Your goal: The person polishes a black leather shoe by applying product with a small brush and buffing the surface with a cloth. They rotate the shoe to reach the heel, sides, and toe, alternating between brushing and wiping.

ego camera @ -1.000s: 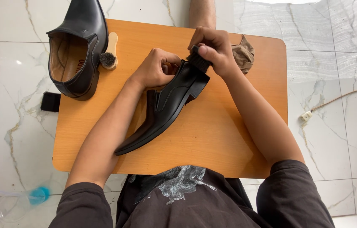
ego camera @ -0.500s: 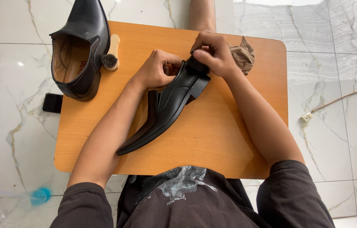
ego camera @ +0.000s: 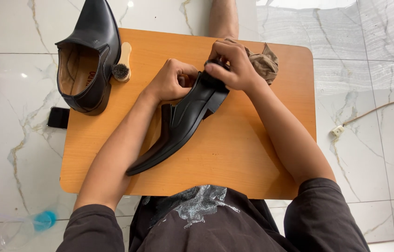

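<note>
Your left hand [ego camera: 171, 80] clamps the black shoe [ego camera: 183, 123] steady on its side — your right hand [ego camera: 234, 65] beside it grips the heel end.

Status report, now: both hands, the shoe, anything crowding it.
Left hand and right hand grip the black dress shoe at its heel end, on its side. Brown cloth beside right hand; nothing blocking.

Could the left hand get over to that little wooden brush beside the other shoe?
Probably yes. The left hand grips the black shoe, and bare table lies between it and the brush, nothing blocking, though it must let go first.
</note>
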